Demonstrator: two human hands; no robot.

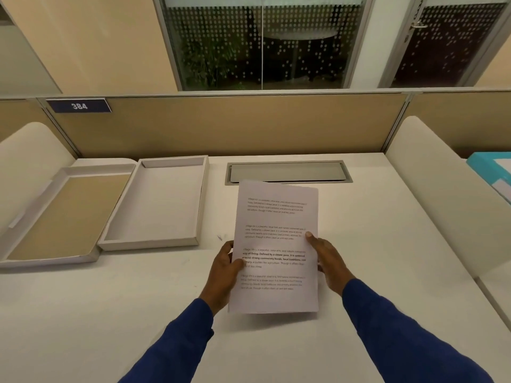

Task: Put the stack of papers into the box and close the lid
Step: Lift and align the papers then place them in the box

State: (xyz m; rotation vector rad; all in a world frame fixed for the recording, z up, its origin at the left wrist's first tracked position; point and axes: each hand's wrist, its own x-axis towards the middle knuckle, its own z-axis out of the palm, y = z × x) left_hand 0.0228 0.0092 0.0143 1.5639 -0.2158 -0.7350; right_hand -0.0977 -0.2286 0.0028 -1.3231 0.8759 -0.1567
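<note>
While both hands (pixel 276 268) grip the papers (pixel 276 244) above the counter (pixel 110 313), carrying is underway; next, lower them leftward into the open box (pixel 154 205).

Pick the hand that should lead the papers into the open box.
Left. The left hand grips the stack of papers on the edge nearer the open box, which sits to the left with its lid folded open. The right hand holds the far edge and would have to cross over.

Matt white paper stack (pixel 276 244), matt cardboard box (pixel 154 205) (lid (pixel 55 217) brown-lined), smooth desk (pixel 110 299)
</note>
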